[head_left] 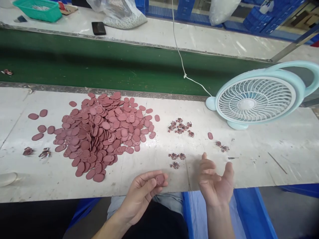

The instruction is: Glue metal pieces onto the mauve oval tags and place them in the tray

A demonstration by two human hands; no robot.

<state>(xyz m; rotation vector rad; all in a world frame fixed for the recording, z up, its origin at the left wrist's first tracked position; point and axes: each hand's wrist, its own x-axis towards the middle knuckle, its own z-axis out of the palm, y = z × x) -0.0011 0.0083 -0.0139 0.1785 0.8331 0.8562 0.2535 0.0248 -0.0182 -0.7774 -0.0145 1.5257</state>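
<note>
1. A pale blue fan (246, 104) stands at the white table's (154, 159) far edge, right.
2. A heap of reddish ovals (97, 132) covers the left half.
3. The right hand (216, 181), palm up, fingers loosely spread, is empty near the front edge.
4. The left hand (142, 194) pinches one oval disc (159, 179) there.

No readable text, labels, brands, numbers or signs anywhere in view; marks on the small pieces too tiny to make out as characters.
</note>
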